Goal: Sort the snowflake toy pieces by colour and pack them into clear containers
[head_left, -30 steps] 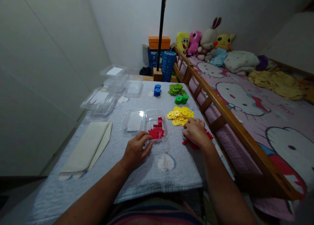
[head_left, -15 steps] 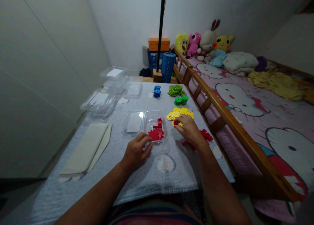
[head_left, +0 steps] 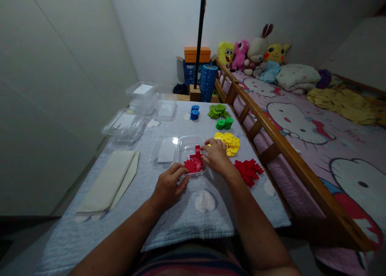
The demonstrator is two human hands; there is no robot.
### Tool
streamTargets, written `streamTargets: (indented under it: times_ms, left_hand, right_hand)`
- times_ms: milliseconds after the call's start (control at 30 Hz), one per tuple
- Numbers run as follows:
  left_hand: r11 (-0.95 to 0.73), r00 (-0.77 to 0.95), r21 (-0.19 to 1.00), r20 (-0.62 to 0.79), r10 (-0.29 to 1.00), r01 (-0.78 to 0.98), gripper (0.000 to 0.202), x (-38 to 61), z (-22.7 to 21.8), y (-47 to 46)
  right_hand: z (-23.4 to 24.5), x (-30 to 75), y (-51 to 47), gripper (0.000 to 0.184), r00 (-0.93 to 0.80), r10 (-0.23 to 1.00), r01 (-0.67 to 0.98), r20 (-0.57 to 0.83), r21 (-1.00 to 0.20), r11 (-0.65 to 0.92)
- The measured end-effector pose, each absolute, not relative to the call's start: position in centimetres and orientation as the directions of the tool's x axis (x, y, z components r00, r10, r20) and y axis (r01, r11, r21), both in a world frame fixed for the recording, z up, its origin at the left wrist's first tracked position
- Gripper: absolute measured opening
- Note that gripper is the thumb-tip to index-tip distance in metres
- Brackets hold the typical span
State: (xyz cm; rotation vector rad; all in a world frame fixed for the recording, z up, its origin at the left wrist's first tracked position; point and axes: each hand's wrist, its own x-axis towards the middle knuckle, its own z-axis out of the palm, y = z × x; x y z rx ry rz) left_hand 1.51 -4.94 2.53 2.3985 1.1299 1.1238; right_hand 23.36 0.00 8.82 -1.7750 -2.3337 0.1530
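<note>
A clear plastic container [head_left: 182, 153] lies unfolded, its lid [head_left: 155, 162] to the left and its tray half to the right. Several flat red toothed plastic pieces [head_left: 193, 166] rest in the tray half. My left hand [head_left: 171, 184] pinches the container's near left corner, fingertips beside the red pieces. Over the tray's right rim my right hand [head_left: 216, 155] reaches in, fingers bent around a red piece mostly hidden by them. A pile of red pieces [head_left: 249, 172] lies right of my right forearm. Yellow disc pieces [head_left: 230, 142] sit just behind my right hand.
Green pieces [head_left: 224, 123], lime pieces [head_left: 217, 111] and blue pieces [head_left: 194, 112] stand farther back. Stacked clear containers [head_left: 123, 125] and a folded cream cloth [head_left: 107, 181] are at left. A wooden bed rail [head_left: 271, 149] runs along the table's right side.
My right hand has moved left from beside the yellow pieces to the container's tray half, carrying a red piece. My left hand stays at the container's near corner.
</note>
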Motion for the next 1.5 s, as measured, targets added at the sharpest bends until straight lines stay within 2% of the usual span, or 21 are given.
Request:
streamTargets:
  times_ms: [67,167,400,533,667,767,967,1100,1200,1400,1500]
  left_hand:
    - [-0.660,0.391,0.524,0.539,0.746,0.538,0.006,1.5,2.6,-5.0]
    - [-0.654,0.384,0.529,0.537,0.751,0.540,0.006,1.6,2.7,-5.0]
    - [-0.662,0.381,0.516,0.551,0.742,0.544,0.007,1.7,2.7,-4.9]
    - [-0.666,0.376,0.514,0.560,0.738,0.541,0.006,1.7,2.7,-4.9]
    - [-0.652,0.371,0.527,0.546,0.751,0.545,0.006,1.6,2.6,-4.9]
    - [-0.652,0.369,0.529,0.548,0.751,0.543,0.006,1.5,2.5,-4.9]
    - [-0.661,0.371,0.515,0.559,0.741,0.545,0.006,1.5,2.6,-4.8]
    - [-0.665,0.373,0.514,0.562,0.739,0.543,0.006,1.5,2.6,-4.9]
    - [-0.662,0.370,0.521,0.560,0.742,0.539,0.006,1.4,2.7,-4.9]
    - [-0.653,0.367,0.538,0.549,0.751,0.532,0.006,1.5,2.8,-4.9]
    - [-0.649,0.372,0.541,0.539,0.756,0.535,0.006,1.6,2.8,-4.9]
  right_hand:
    - [9.3,25.0,-0.5,0.031,-0.207,0.973,0.946,0.098,-0.233,0.224]
    - [9.8,27.7,-1.7,0.026,-0.143,0.989,0.965,0.050,-0.215,0.150]
    - [8.8,30.5,-5.5,0.013,-0.239,0.957,0.970,-0.162,-0.004,0.242]
    - [7.8,30.0,-6.6,0.021,-0.263,0.951,0.957,-0.163,0.084,0.279]
    - [7.2,29.8,-6.5,0.026,-0.264,0.955,0.956,-0.138,0.096,0.278]
    - [7.6,29.5,-5.7,0.019,-0.271,0.957,0.961,-0.100,0.025,0.275]
    - [10.4,26.6,-3.1,0.014,-0.329,0.935,0.880,0.130,-0.317,0.354]
    - [11.1,23.4,-0.8,0.014,-0.337,0.919,0.839,0.206,-0.377,0.393]
    - [10.8,21.3,0.9,0.017,-0.374,0.912,0.849,0.167,-0.333,0.410]
    - [9.9,18.7,3.0,0.029,-0.406,0.910,0.903,0.078,-0.118,0.413]
    - [9.6,18.4,3.1,0.030,-0.406,0.913,0.911,0.041,-0.059,0.408]
